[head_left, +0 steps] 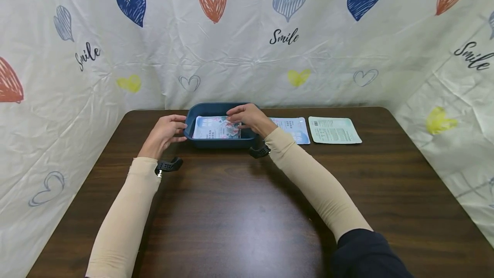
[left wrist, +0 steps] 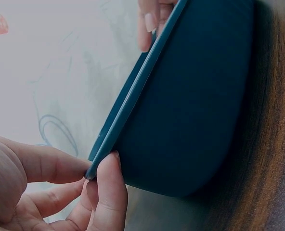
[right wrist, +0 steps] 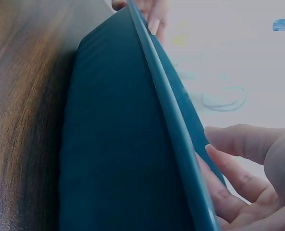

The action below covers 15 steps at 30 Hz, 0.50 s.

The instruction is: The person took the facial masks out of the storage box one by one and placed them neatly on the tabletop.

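A dark blue plastic bin (head_left: 216, 143) stands at the table's far edge, left of centre. Inside it lies a flat pale blue sachet (head_left: 210, 128) with a flower print, like a sheet-mask packet. My left hand (head_left: 165, 132) pinches the bin's left rim between thumb and fingers, as the left wrist view also shows. Reaching over the bin from the right, my right hand (head_left: 250, 117) has its fingers down inside, above the sachet's right end. In the right wrist view its thumb and fingers (right wrist: 239, 139) are loosely bent past the rim, with no sachet visible between them.
To the right of the bin lies another pale blue sachet (head_left: 291, 128), partly covered by the right wrist. Beside it is a pale green sachet (head_left: 335, 130) with printed text. A white cloth (head_left: 247, 46) with hearts hangs behind the brown wooden table (head_left: 231, 209).
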Motion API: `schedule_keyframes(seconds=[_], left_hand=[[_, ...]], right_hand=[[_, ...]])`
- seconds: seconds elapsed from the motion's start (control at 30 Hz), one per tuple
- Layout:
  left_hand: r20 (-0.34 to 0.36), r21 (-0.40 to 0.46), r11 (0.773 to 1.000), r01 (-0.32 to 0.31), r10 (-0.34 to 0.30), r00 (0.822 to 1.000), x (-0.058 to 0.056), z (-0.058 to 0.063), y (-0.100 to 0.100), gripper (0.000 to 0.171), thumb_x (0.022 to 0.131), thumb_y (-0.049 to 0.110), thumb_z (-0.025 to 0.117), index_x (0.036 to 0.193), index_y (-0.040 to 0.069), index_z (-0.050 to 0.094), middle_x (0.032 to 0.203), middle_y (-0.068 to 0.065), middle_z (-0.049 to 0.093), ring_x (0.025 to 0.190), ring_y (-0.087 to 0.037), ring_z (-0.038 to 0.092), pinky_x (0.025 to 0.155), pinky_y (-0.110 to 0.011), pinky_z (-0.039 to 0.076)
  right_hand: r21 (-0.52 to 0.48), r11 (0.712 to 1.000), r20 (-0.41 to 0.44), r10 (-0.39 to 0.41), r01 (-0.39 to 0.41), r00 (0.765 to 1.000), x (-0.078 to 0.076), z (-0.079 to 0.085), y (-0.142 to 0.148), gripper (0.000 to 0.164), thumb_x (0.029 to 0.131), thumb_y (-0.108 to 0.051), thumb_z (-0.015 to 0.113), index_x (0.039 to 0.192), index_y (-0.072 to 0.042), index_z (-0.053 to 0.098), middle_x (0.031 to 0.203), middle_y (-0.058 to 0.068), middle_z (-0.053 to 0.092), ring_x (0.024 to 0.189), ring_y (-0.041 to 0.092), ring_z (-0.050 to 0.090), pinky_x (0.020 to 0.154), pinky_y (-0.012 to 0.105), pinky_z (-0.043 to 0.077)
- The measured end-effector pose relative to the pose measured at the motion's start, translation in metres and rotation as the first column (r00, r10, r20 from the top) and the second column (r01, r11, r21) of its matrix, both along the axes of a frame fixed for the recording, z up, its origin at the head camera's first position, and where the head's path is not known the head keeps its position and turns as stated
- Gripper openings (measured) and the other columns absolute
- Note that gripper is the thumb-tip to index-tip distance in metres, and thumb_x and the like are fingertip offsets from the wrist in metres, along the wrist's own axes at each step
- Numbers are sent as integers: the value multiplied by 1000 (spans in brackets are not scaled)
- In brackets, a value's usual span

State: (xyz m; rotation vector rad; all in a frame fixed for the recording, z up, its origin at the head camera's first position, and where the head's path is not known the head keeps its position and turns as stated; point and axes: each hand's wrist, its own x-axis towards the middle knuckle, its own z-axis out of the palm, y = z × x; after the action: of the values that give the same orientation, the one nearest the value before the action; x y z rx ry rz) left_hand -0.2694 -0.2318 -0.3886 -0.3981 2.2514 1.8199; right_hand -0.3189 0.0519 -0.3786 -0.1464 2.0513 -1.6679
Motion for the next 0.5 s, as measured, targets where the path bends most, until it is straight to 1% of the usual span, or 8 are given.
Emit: schedule_keyframes(seconds=[0.17,0.3,0.4,0.5], left_hand=[[-4,1,1000,4,-4,1000,0,0,0,47,102,4,53,148,4,48,135,-21,50,103,-27,57,76,-29,62],[-7,10,1000,0,0,1000,-1,-1,0,47,101,3,54,148,4,48,133,-20,51,104,-28,57,74,-29,62],[-3,15,1000,-2,2,1000,-1,-1,1,48,101,2,54,148,4,48,134,-20,50,109,-31,56,73,-28,62],[1,9,1000,-2,2,1000,0,-1,1,47,101,3,54,148,5,48,137,-21,49,114,-34,54,75,-29,62]], right_hand=[[12,1000,-1,-6,6,1000,0,-1,-2,40,96,-13,71,133,-1,64,130,11,67,127,29,59,110,51,45],[13,999,-3,-40,40,999,1,-2,-3,37,96,-10,70,133,-1,65,133,11,64,126,27,59,107,48,49],[2,996,-4,-86,86,996,1,-2,-4,38,96,-5,69,134,-1,63,140,13,58,124,27,59,105,44,51],[-13,991,-8,-132,132,991,1,-4,-6,44,94,0,69,137,-3,60,149,14,49,124,28,59,101,40,54]])
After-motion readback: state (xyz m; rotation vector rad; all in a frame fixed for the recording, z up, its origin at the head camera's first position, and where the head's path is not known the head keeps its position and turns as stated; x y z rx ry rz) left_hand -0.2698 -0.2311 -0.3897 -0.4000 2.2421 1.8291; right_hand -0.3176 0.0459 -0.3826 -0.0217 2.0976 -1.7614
